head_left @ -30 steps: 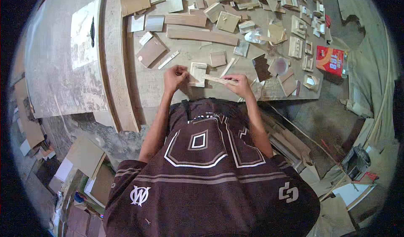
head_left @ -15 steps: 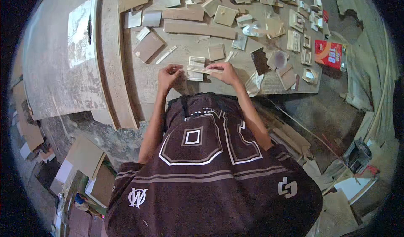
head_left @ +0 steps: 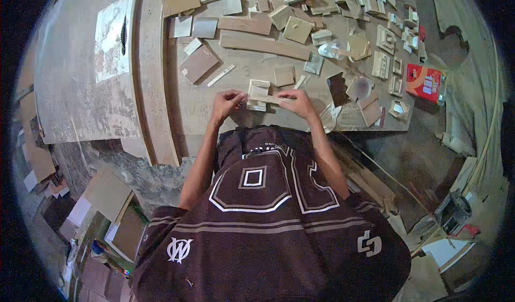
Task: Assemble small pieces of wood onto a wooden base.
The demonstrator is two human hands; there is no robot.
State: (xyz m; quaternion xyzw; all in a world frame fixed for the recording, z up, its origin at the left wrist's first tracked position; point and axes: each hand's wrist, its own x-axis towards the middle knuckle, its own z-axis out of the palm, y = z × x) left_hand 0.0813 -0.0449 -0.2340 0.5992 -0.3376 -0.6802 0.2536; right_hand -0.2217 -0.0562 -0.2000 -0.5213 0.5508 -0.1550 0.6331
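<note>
A small pale wooden block assembly (head_left: 259, 85), built from grooved, moulding-like pieces, lies on the workbench in front of me. Thin wooden strips (head_left: 264, 98) cross it from side to side. My right hand (head_left: 300, 105) is closed around their right end, thumb and fingers pinched together. At the left edge of the block, my left hand (head_left: 228, 105) has its fingertips pressed together beside the strips' left end. Whether those fingertips grip the strips or something tiny is too small to make out. Just beyond the block sits a square wooden piece (head_left: 284, 75).
Wood offcuts and a long board (head_left: 264, 45) lie across the bench (head_left: 198, 106). Small moulded wooden assemblies (head_left: 381, 65) line its right side, near a red container (head_left: 425, 82). Long rails (head_left: 153, 87) run along the left. A clear plastic bottle (head_left: 331, 50) lies among scraps.
My left fingertips have come in closer to the block and the strips' left end. My right hand still holds the strips. The whole view has shifted slightly.
</note>
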